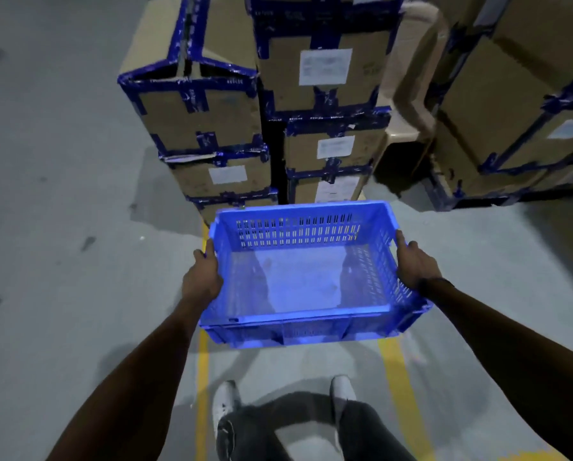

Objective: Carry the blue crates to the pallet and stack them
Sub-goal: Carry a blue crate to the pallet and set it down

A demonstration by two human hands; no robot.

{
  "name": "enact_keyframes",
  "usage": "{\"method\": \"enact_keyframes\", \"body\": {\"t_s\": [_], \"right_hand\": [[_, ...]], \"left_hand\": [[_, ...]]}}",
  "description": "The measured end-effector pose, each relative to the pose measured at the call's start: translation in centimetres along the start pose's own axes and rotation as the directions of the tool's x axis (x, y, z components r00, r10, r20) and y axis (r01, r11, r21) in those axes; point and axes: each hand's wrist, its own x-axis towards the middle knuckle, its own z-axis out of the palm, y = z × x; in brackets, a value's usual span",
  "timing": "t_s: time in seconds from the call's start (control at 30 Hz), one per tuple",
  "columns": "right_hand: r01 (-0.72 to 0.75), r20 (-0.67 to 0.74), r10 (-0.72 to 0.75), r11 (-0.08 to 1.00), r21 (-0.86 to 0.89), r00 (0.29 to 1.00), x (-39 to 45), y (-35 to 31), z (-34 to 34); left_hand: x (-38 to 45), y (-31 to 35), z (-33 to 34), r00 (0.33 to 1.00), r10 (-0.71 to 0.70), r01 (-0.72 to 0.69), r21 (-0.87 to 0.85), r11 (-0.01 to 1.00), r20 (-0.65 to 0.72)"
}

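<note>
An empty blue crate [308, 314] with slotted walls hangs in the air in front of me, above the floor. My left hand [203, 277] grips its left rim, thumb over the edge. My right hand [414, 261] grips the right rim the same way. The crate is level, its long side facing me. No pallet for the crates shows in view.
Stacks of cardboard boxes [212, 121] bound with blue tape stand just ahead, with more boxes [517, 104] at the right. Yellow floor lines [401, 394] run under me on the grey concrete. My feet [225, 404] show below. Open floor lies to the left.
</note>
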Motion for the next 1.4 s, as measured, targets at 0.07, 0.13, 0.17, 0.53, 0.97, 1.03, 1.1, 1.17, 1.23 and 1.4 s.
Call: {"method": "enact_keyframes", "body": {"t_s": [0.07, 0.13, 0.17, 0.53, 0.97, 1.03, 1.1, 1.17, 1.23, 1.4], "right_hand": [[0.016, 0.003, -0.016, 1.0, -0.022, 1.0, 2.3, 1.9, 0.6], [0.024, 0.021, -0.023, 0.999, -0.022, 1.0, 4.6, 3.3, 1.6], [0.033, 0.031, -0.033, 0.999, -0.02, 0.999, 6.0, 3.9, 2.5], [0.081, -0.007, -0.081, 0.997, -0.001, 0.997, 23.4, 7.1, 27.1], [0.163, -0.075, -0.162, 0.987, 0.009, 0.984, 40.6, 8.4, 55.2], [0.172, -0.086, -0.171, 0.985, 0.004, 0.981, 42.6, 7.9, 56.3], [0.165, -0.093, -0.163, 0.986, 0.019, 0.982, 44.5, 7.4, 57.7], [0.173, -0.093, -0.168, 0.984, 0.041, 0.981, 45.9, 6.9, 59.2], [0.193, -0.131, -0.184, 0.979, 0.058, 0.974, 46.4, 6.6, 61.0], [0.21, -0.192, -0.191, 0.974, 0.088, 0.963, 47.0, 6.5, 62.0]], "left_hand": [[0.2, 1.9, 2.2, 1.0, -0.018, 0.018, -0.001, 1.0, -0.022], [0.8, 3.1, 4.5, 0.999, -0.046, 0.046, -0.001, 0.999, -0.018], [1.6, 3.6, 6.1, 0.998, -0.058, 0.058, 0.004, 0.998, -0.017], [13.7, -0.9, 32.2, 0.987, -0.136, 0.135, -0.014, 0.991, -0.084], [27.0, -8.0, 57.8, 0.975, -0.139, 0.136, -0.028, 0.99, -0.172], [28.3, -8.3, 59.3, 0.973, -0.132, 0.126, -0.043, 0.991, -0.19], [29.6, -8.8, 61.3, 0.969, -0.093, 0.087, -0.036, 0.996, -0.231], [30.8, -9.6, 63.1, 0.965, -0.071, 0.069, -0.019, 0.997, -0.253], [31.6, -10.2, 64.4, 0.963, -0.064, 0.061, -0.018, 0.998, -0.262], [32.1, -10.9, 65.5, 0.96, -0.084, 0.069, -0.063, 0.996, -0.269]]}}
